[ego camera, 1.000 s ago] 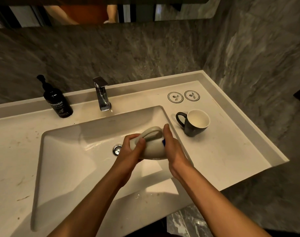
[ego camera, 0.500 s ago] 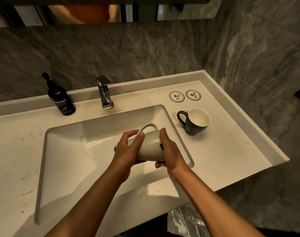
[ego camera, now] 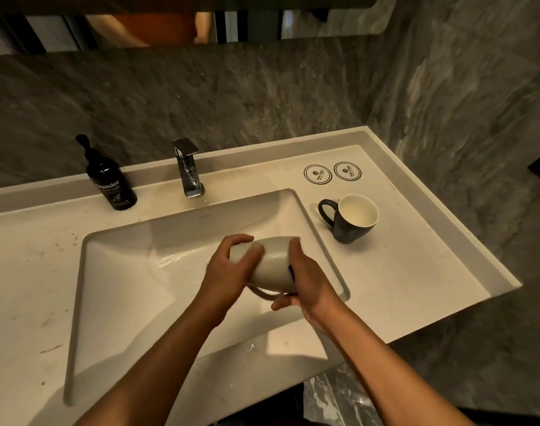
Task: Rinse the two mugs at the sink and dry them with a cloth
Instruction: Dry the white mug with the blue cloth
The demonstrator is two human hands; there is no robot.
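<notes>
Head view: over the sink (ego camera: 115,302), my left hand (ego camera: 228,272) and right hand (ego camera: 308,284) clasp the grey mug (ego camera: 273,262) sideways; the dark mug (ego camera: 351,222), right of the sink, waits, and I see no cloth.

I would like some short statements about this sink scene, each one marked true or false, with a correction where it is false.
1. Both hands hold the pale mug above the sink. True: the left hand and the right hand both grip it.
2. The dark mug lies on its side in the basin. False: it stands upright on the counter, right of the basin.
3. The soap bottle stands left of the tap. True.
4. The pale mug's handle points up. False: it points down.
5. A cloth lies beside the dark mug. False: no cloth is in view.
</notes>
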